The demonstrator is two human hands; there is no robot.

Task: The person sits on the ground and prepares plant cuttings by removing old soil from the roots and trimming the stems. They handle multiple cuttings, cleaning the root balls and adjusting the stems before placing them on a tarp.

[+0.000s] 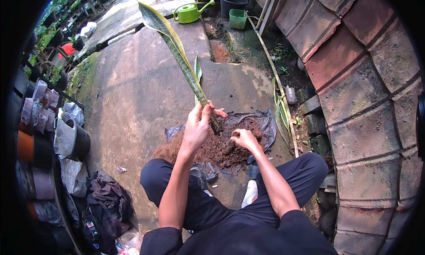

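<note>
My left hand [198,127] grips a snake plant [184,64] near the base of its long variegated leaves. The leaves lean up and away to the left, and the dark lower end points down over a heap of brown soil and fibre [229,148]. My right hand [245,140] hovers over or touches the right part of this heap, fingers bent; whether anything is between them is hidden. Under the heap lies a crumpled black plastic sheet [269,122], on the concrete ground [123,98] before my crossed legs.
A green watering can [187,14], a dark tub [232,4] and a green container [238,19] stand at the far end. More variegated leaves [282,112] lie beside a pole [275,69]. Roof tiles [362,132] line the right; a black bucket [78,142] and dark cloth [108,201] sit left.
</note>
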